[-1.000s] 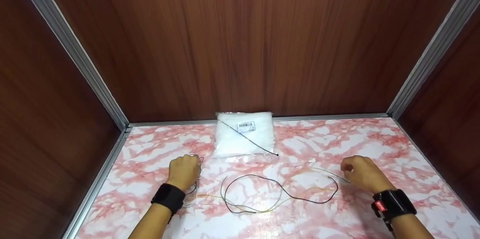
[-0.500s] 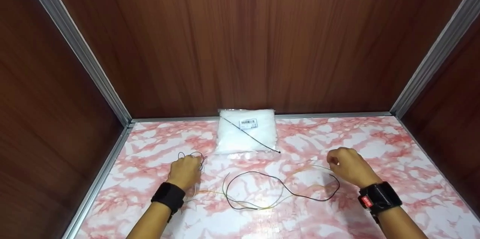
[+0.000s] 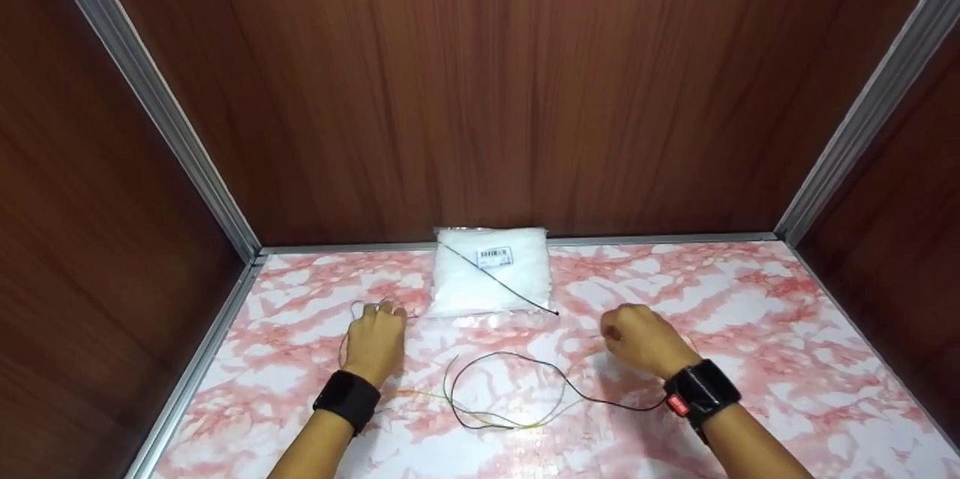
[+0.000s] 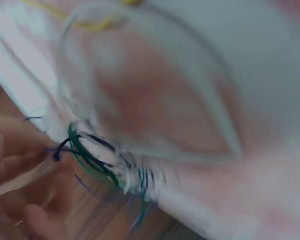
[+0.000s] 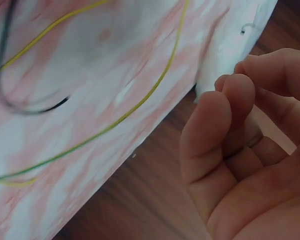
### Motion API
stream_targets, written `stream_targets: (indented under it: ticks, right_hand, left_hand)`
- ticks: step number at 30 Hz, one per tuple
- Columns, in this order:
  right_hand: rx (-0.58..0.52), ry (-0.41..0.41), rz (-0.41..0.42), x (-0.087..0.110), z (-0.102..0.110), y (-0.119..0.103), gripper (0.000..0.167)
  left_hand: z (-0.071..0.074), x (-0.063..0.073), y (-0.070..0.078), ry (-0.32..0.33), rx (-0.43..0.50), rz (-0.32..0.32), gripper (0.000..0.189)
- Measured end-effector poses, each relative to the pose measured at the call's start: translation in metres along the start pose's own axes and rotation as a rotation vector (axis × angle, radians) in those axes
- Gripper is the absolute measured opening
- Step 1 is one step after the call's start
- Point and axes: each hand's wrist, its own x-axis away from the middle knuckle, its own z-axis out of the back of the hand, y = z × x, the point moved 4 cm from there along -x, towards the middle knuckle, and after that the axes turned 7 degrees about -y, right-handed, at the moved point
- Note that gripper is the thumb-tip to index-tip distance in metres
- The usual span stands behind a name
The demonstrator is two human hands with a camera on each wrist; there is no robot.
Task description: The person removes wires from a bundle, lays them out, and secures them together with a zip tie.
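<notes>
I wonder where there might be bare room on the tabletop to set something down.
The tabletop looks bare at back right, between the white bag and the right wall, and at back left, between the bag and the left metal rail. It is crowded between the left hand and right hand, where loose wires loop.

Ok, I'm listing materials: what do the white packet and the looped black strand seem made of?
White packet: probably glossy clear plastic film, judging by its see-through edges; its white filling's material is unclear.
Looped black strand: perhaps plastic-coated wire, smooth with slight shine, holding rounded curves; core unseen.
</notes>
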Motion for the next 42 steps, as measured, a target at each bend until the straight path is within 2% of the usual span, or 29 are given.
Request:
stream_targets:
  ticks: [2, 4, 9, 15, 18, 24, 29, 32, 35, 38, 42]
  right_hand:
    - [-0.016, 0.0, 0.018, -0.011, -0.008, -0.012, 0.014]
    - [-0.036, 0.004, 0.031, -0.022, -0.015, -0.026, 0.014]
    - [-0.159, 0.003, 0.091, -0.049, -0.033, -0.067, 0.024]
    - [-0.341, -0.078, 0.156, -0.073, -0.045, -0.109, 0.045]
    - [-0.461, -0.135, 0.169, -0.084, -0.049, -0.126, 0.049]
    - [-0.641, -0.166, 0.17, -0.097, -0.059, -0.148, 0.031]
    - [-0.746, -0.117, 0.184, -0.1, -0.061, -0.15, 0.013]
    - [-0.687, -0.024, 0.188, -0.098, -0.055, -0.145, 0.008]
    - [-0.51, 0.125, 0.195, -0.093, -0.045, -0.138, 0.007]
    - [-0.329, 0.274, 0.196, -0.088, -0.036, -0.128, 0.005]
    - [-0.223, 0.375, 0.216, -0.084, -0.026, -0.116, 0.005]
  left_hand:
    - [0.007, -0.004, 0.004, 0.08, -0.044, -0.023, 0.008]
    - [0.013, -0.008, 0.009, 0.132, -0.062, -0.047, 0.007]
    - [0.02, -0.012, 0.024, 0.18, -0.061, -0.099, 0.009]
    - [0.034, -0.013, 0.037, 0.315, -0.026, -0.16, 0.008]
    - [0.042, -0.017, 0.04, 0.347, -0.008, -0.185, 0.01]
    - [0.051, -0.019, 0.046, 0.38, 0.021, -0.233, 0.017]
    - [0.056, -0.016, 0.047, 0.432, 0.058, -0.29, 0.019]
    - [0.056, -0.015, 0.046, 0.441, 0.047, -0.307, 0.018]
    - [0.053, -0.014, 0.042, 0.419, 0.02, -0.305, 0.012]
    - [0.048, -0.012, 0.035, 0.379, 0.01, -0.275, 0.008]
    - [0.046, -0.01, 0.025, 0.351, -0.002, -0.221, 0.008]
